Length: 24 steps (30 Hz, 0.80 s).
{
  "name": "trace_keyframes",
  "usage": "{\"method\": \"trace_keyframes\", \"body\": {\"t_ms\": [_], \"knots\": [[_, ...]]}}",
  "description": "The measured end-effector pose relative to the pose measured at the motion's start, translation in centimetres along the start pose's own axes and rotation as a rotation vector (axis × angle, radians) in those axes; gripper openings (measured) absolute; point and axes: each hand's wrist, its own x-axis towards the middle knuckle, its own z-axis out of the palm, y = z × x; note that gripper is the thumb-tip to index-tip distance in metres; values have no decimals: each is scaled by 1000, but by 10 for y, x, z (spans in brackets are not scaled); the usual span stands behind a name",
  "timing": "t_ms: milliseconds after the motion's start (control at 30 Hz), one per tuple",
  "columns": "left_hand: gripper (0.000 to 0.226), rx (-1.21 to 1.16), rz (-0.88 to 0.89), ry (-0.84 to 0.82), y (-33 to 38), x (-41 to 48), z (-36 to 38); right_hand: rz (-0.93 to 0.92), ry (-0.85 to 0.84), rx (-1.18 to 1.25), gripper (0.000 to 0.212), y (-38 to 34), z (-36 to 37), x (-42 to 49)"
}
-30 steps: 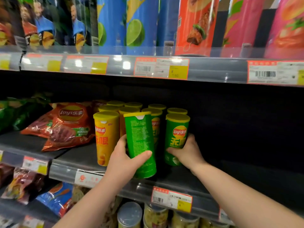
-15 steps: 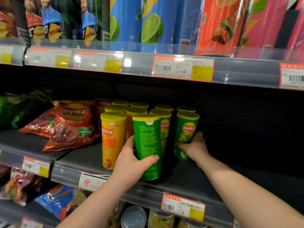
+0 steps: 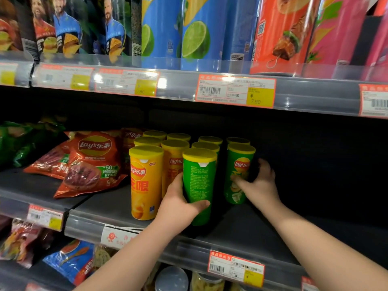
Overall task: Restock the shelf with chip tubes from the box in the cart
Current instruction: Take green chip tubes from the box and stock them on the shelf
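Note:
My left hand [image 3: 178, 204] grips a green chip tube [image 3: 199, 181] with a yellow lid, which stands upright on the dark middle shelf [image 3: 247, 232] at the front of its row. My right hand [image 3: 259, 182] wraps around the right side of a second green tube [image 3: 238, 171], upright one row to the right. A yellow tube [image 3: 144, 183] stands just left of my left hand. Several more yellow and green tubes are packed behind them. The box and the cart are out of view.
Red crisp bags [image 3: 92, 164] lie on the shelf to the left, green bags [image 3: 14, 141] beyond them. The shelf right of my right hand is dark and bare. Tall tubes [image 3: 195, 30] fill the upper shelf. Price labels [image 3: 235, 91] line the shelf edges. Jars [image 3: 172, 278] stand below.
The tube in my left hand went from tilted to upright on the shelf. My right hand slid from the front of its tube to the right side. The view moved closer.

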Motion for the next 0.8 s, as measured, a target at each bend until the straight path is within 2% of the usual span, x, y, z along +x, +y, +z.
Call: {"method": "trace_keyframes", "body": {"t_ms": [67, 133, 200, 267, 367, 433, 633, 733, 800], "knots": [[71, 11, 12, -31, 0, 4, 4, -225, 69, -78, 86, -11, -9, -8], [75, 10, 16, -64, 1, 8, 5, -463, 67, -193, 82, -26, -16, -15], [79, 1, -3, -89, 1, 11, 5, -673, -36, -314, 82, -43, -20, -18], [83, 4, -21, -99, -1, 13, 5, -811, -228, -422, 79, -61, -21, -19], [83, 86, -52, -124, -4, 12, 2, -843, -492, -552, 79, -79, -16, -14], [78, 176, -63, -144, -8, 7, -2, -828, -563, -598, 76, -87, -14, -11], [48, 866, 93, -57, -17, -12, -7, -823, -431, -755, 74, -107, -16, -13], [50, 840, 116, 15, -24, -17, -5, -832, -436, -774, 75, -110, -16, -15], [58, 775, 125, 42, -27, -18, -6, -823, -565, -713, 74, -111, -21, -11]]}}
